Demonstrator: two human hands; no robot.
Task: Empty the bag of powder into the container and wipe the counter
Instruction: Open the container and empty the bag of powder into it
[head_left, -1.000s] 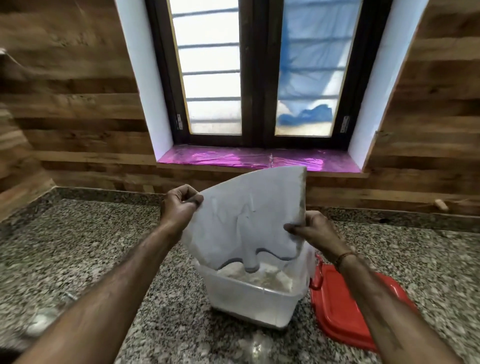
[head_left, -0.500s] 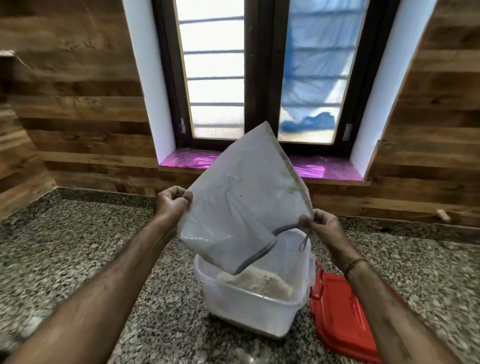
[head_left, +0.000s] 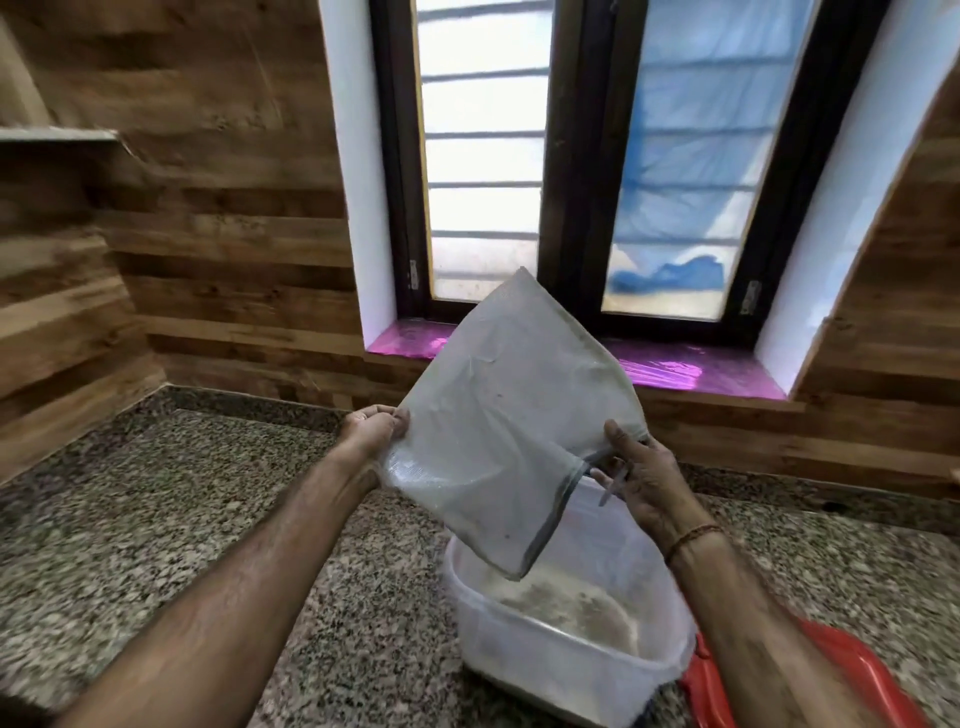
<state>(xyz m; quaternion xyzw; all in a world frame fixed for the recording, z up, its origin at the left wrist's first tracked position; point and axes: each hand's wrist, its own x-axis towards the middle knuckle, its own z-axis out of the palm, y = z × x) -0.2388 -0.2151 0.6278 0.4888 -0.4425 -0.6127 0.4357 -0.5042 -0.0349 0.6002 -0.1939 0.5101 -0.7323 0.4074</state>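
Observation:
A cloudy plastic bag (head_left: 498, 415) hangs tilted over a translucent white container (head_left: 561, 670), its open mouth pointing down into the tub. My left hand (head_left: 371, 431) pinches the bag's left edge. My right hand (head_left: 641, 480) grips the bag at the mouth's upper corner. Pale powder (head_left: 566, 605) lies in the container's bottom. The bag looks flat and nearly emptied, with a dusty film on its inside.
A red lid (head_left: 852, 686) lies on the speckled granite counter (head_left: 171, 519) just right of the container. Wood-panelled walls close in behind and on the left. A window with a pink-lined sill (head_left: 685, 364) sits beyond the bag.
The bag has risen and tilted further, its closed end swinging up toward the window. My view has come closer and lower, so the container now sits at the bottom right.

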